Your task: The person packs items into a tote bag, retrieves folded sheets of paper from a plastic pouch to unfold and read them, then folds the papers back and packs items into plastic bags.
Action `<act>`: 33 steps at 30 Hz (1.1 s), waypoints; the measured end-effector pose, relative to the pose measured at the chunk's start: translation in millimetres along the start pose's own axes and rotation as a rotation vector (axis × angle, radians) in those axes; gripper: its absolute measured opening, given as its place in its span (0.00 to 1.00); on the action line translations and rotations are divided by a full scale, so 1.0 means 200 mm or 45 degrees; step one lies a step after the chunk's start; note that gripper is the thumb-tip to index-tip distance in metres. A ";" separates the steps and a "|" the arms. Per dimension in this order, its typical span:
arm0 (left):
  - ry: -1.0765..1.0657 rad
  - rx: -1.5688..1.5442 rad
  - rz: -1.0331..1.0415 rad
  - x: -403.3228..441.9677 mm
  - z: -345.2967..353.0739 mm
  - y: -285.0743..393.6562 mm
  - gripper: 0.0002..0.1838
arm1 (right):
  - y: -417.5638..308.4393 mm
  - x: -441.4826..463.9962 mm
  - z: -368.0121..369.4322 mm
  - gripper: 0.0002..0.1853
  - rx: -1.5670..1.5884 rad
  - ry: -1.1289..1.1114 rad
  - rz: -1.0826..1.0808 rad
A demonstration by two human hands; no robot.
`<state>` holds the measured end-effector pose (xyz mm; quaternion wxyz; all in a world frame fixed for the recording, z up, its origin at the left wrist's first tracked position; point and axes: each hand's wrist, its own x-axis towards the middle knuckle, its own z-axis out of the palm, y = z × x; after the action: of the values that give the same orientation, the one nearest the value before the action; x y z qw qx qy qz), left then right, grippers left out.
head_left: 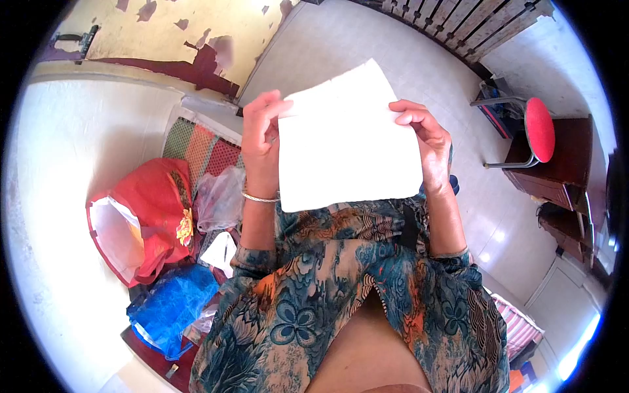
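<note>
A white sheet, roughly square and too bright to show any detail, is held up in front of my body. My left hand pinches its upper left edge between thumb and fingers, and a bangle circles that wrist. At the upper right edge, my right hand grips the sheet with the fingers curled over it. Whether the sheet is paper or cloth, I cannot tell.
To the left are a red bag, a blue plastic bag and a clear plastic bag by a woven mat. A red-seated stool and a brown cabinet stand at right on the tiled floor.
</note>
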<state>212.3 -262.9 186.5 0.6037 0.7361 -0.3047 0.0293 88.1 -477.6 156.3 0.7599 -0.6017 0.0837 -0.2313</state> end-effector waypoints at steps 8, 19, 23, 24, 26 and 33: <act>-0.160 -0.082 -0.386 -0.09 0.01 -0.07 0.28 | 0.04 -0.02 0.01 0.10 -0.084 -0.075 -0.070; -0.093 -0.436 -0.501 -0.14 -0.06 -0.12 0.10 | 0.07 -0.04 0.07 0.18 -0.154 -0.047 0.059; -0.116 -0.384 -0.433 -0.15 -0.05 -0.13 0.09 | 0.06 -0.05 0.05 0.16 -0.131 -0.210 0.168; -0.101 -0.370 -0.426 -0.15 -0.03 -0.10 0.10 | 0.05 -0.04 0.03 0.15 -0.206 -0.261 0.165; -0.077 -0.345 -0.404 -0.12 -0.01 0.01 0.10 | 0.05 -0.04 0.03 0.14 -0.271 -0.282 0.166; -0.082 -0.367 -0.579 -0.17 -0.04 -0.11 0.13 | 0.11 -0.06 0.03 0.09 -0.148 -0.059 0.260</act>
<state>197.8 -240.6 154.9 0.6834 0.6926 -0.1515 -0.1742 85.8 -462.9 135.7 0.7450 -0.6383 0.1403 -0.1335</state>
